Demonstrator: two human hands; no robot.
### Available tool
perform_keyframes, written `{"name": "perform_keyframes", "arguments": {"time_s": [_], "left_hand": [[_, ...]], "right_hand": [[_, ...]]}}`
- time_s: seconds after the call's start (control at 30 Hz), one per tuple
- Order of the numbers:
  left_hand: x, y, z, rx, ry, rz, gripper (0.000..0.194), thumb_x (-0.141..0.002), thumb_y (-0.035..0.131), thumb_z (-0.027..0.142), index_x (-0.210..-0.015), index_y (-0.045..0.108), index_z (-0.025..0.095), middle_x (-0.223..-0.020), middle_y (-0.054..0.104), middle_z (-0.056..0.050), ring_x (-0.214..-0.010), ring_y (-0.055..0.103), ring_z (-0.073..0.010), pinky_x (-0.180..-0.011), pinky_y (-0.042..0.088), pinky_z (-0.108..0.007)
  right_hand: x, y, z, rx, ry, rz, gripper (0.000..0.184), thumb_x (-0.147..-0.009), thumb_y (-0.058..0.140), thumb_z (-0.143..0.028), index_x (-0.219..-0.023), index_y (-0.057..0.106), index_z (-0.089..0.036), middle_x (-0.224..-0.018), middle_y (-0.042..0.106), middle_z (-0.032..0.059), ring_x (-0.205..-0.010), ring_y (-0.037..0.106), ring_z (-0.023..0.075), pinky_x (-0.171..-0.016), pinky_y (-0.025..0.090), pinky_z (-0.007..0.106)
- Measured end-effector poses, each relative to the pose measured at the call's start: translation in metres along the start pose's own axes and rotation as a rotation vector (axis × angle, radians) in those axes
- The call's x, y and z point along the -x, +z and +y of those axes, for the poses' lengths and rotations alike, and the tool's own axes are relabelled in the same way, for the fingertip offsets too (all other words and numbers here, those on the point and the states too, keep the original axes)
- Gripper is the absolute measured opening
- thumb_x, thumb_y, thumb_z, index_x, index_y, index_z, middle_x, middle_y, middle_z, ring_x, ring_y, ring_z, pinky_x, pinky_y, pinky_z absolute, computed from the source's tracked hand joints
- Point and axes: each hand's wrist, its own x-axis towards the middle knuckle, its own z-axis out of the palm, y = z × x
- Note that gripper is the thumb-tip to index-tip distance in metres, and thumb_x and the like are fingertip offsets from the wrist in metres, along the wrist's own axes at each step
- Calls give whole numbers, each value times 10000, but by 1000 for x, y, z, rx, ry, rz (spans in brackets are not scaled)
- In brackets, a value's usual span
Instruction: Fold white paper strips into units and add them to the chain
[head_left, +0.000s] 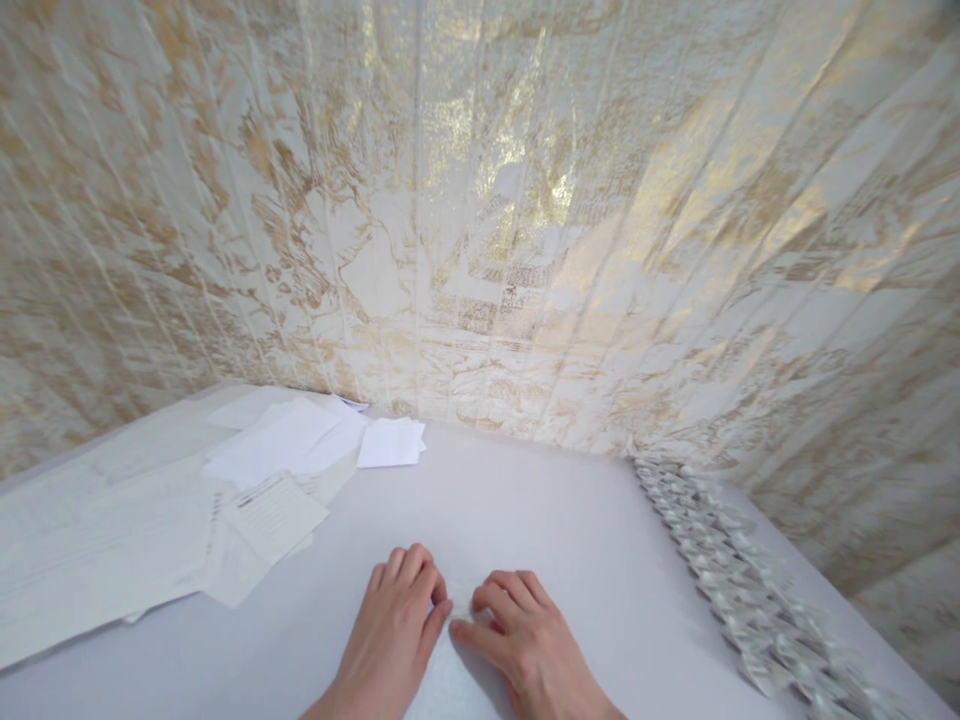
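Note:
A pale, whitish sheet of paper lies on the table between my hands, its lower part cut off by the frame's bottom edge. My left hand has its fingers curled and its thumb against the paper's upper left edge. Opposite it, my right hand is bent the same way, thumb and forefinger closed at the upper right edge. The fingertips are partly hidden and the paper blends into the table, so its outline and any folds are hard to make out.
Large overlapping sheets of paper cover the table's left side, with a small printed sheet on them. Small white paper squares lie at the back. Rows of grey folded pieces run along the right edge. A patterned curtain hangs behind.

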Motion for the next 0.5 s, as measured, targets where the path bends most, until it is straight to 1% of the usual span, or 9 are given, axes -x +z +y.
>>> {"name": "perform_keyframes", "arguments": {"time_s": [0.13,0.2,0.4,0.5], "left_hand": [[0,0,0,16,3,26,144,-887,531,102,-794,576,203,-902,580,-21,-880,521,-236,-764,365,-373],[1,1,-1,16,10,46,143,-880,533,95,-797,576,204,-900,581,-20,-877,519,-236,-760,360,-369],[2,5,-6,53,41,73,123,-899,519,133,-826,568,219,-904,583,-10,-861,515,-224,-750,358,-355],[3,4,-8,87,68,78,130,-897,510,121,-870,573,232,-922,587,-3,-873,516,-222,-757,363,-350]], "right_hand": [[0,-3,0,25,10,-29,158,-951,569,-142,-971,679,-254,-911,682,24,-887,567,212,-776,404,351],[0,-6,1,12,17,-21,152,-925,614,-122,-959,680,-255,-932,695,15,-912,572,215,-784,412,349],[5,-16,9,-30,81,-30,302,-878,601,-2,-893,720,-279,-944,715,-3,-926,570,217,-781,428,351],[8,-21,15,-48,134,-59,337,-835,642,30,-852,740,-292,-964,725,-16,-938,572,223,-787,437,357]]}}
